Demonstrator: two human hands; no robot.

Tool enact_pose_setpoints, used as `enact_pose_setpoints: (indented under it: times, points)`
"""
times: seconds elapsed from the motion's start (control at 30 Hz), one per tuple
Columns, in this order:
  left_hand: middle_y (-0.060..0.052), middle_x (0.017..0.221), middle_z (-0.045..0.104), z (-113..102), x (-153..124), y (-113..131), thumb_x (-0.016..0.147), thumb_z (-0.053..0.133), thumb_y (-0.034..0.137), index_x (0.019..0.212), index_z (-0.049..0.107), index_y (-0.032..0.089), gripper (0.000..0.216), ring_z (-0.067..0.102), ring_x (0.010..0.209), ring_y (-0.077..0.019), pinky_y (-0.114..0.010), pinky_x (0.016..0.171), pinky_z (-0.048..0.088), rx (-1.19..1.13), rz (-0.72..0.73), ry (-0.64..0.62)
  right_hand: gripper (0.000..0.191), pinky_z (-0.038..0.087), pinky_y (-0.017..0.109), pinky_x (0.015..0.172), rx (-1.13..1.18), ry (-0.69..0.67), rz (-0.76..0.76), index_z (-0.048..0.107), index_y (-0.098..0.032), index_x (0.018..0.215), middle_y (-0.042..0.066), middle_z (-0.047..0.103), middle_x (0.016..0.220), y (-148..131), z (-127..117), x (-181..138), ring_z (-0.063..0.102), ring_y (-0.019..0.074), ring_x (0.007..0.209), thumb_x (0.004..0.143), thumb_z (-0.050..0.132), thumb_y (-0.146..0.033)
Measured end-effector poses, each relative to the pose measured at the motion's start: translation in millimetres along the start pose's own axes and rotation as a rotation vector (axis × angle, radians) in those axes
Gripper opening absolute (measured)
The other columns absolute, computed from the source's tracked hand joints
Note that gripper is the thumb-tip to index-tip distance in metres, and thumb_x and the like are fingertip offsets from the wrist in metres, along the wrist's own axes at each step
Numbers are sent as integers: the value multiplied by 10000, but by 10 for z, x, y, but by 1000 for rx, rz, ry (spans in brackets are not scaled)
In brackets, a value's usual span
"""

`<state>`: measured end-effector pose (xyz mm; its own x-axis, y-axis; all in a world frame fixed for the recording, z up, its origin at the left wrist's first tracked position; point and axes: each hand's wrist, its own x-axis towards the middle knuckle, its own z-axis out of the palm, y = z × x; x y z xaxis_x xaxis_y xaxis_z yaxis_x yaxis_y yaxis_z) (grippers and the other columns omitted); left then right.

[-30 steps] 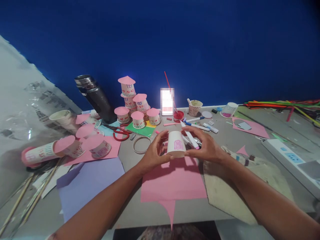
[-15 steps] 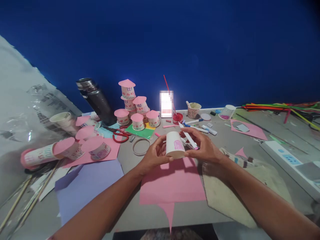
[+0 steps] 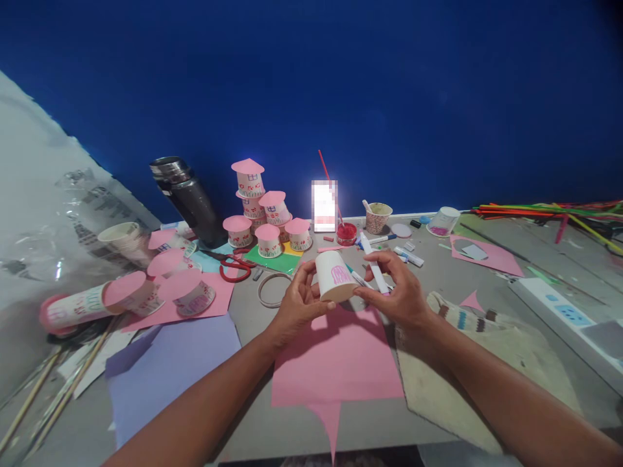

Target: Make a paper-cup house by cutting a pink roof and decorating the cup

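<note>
Left fingers [image 3: 302, 277] grasp a tilted, upturned paper cup [image 3: 326, 275]; right fingers [image 3: 392, 263] grip a white marker [image 3: 378, 276] beside it; pink paper [image 3: 335, 363] lies below both on the counter [image 3: 248, 415]

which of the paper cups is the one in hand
The tilted, roofless white cup with a pink-purple scribbled patch, in the grip of the left hand; no other visible cup is held.

Light is muted; the pixelated upright screen [image 3: 324, 211] glares white, shadows darken pink paper [image 3: 335, 363], and outer edges look stretched.
</note>
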<state>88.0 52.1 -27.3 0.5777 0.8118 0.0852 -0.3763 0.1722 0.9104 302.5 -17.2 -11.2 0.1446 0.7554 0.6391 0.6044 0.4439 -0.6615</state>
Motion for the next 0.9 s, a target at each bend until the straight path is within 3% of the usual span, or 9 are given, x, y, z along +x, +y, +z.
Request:
enact_pose_setpoints:
  times: [0.13,0.27,0.43,0.57,0.67,0.9]
  points:
    - [-108,1368,689,-22,-25,31,627,962,292,1371,600,239,829,662,1254,-310,-406,1050,534,-125,-146,-11,371,565,392,793,26,-4,-54,624,-276,1173,-3,701,851,-76,-17,-23,677,210,786,854,811,-310]
    - [-179,1152,771,-98,-34,66,846,728,583,1290,689,142,627,726,1052,-357,-524,934,564,-350,-379,-93,344,575,415,863,135,-6,104,628,-262,1188,26,730,926,-57,-40,-16,703,220,865,876,767,-308]
    - [-154,891,782,-204,-21,53,901,594,621,1199,741,91,625,728,778,-315,-525,809,580,-512,-545,-251,281,583,417,855,186,-85,234,672,-252,1159,36,758,949,-54,-66,21,729,227,885,890,732,-310]
    - [-145,849,786,-246,-51,-6,939,505,706,1277,702,100,721,755,740,-340,-526,768,581,-523,-682,-419,599,588,428,921,281,-270,164,640,-276,1316,78,774,1184,-102,-110,11,736,282,1097,782,897,-364]
    - [-157,835,791,-222,-75,-55,935,439,790,1284,687,113,801,759,697,-345,-559,781,578,-519,-753,-525,824,577,440,990,287,-424,70,620,-298,1401,109,702,1386,-153,-145,6,672,325,1258,673,990,-410]
    - [-161,879,802,-82,-105,-121,851,421,918,1203,704,127,910,713,547,-301,-635,786,579,-488,-931,-595,926,561,466,1036,291,-576,82,612,-300,1429,108,664,1407,-218,-166,-11,653,344,1248,611,1004,-490]
